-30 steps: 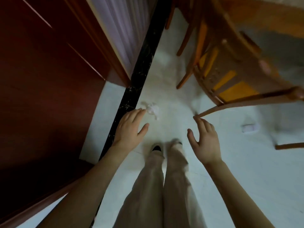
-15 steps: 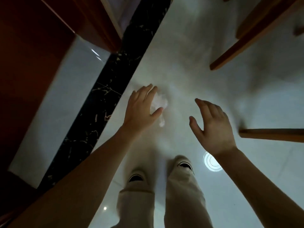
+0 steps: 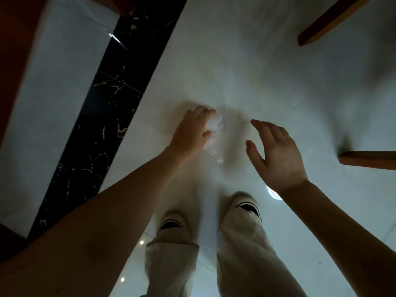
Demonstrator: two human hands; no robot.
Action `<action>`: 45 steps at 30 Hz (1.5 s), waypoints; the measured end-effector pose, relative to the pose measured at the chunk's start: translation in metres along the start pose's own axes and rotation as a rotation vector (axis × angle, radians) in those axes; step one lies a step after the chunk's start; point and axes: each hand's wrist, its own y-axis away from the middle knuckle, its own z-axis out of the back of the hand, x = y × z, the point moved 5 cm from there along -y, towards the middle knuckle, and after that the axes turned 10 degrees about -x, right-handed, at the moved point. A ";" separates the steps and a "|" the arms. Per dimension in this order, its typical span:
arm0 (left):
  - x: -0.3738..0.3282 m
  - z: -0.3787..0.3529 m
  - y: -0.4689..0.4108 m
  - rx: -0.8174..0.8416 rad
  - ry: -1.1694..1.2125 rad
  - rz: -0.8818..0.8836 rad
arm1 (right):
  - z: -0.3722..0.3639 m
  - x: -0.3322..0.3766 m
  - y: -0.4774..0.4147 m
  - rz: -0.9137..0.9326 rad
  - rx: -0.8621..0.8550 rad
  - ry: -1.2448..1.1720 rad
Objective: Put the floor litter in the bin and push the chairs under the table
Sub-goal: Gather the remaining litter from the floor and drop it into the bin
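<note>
Head view: your left hand (image 3: 190, 133) grips the litter (image 3: 215, 125); right hand (image 3: 276, 155), at 3 o'clock, spread. Binning and chairs (image 3: 368, 160) remain.

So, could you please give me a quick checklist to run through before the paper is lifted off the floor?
1. Left hand has fingers and thumb curled round the crumpled paper: ok.
2. Paper whole, with no scraps left beside it: cannot tell, blurred.
3. Right hand open and holding nothing: ok.
4. Near chair leg apart from both hands: ok.
5. Bin in view for the drop: not ok.
</note>
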 end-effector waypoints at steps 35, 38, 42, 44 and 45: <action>-0.464 0.682 0.285 -0.093 0.322 -0.590 | 0.671 0.349 0.363 -0.526 -0.722 0.114; -0.490 0.656 0.310 -0.014 0.306 -0.644 | 0.666 0.329 0.426 -0.661 -0.720 0.121; -0.535 0.613 0.346 0.126 0.281 -0.695 | 0.666 0.305 0.511 -0.836 -0.767 0.102; -0.562 0.591 0.365 0.160 0.266 -0.721 | 0.668 0.296 0.550 -0.891 -0.785 0.091; -0.576 0.581 0.375 0.170 0.270 -0.722 | 0.669 0.290 0.569 -0.910 -0.784 0.088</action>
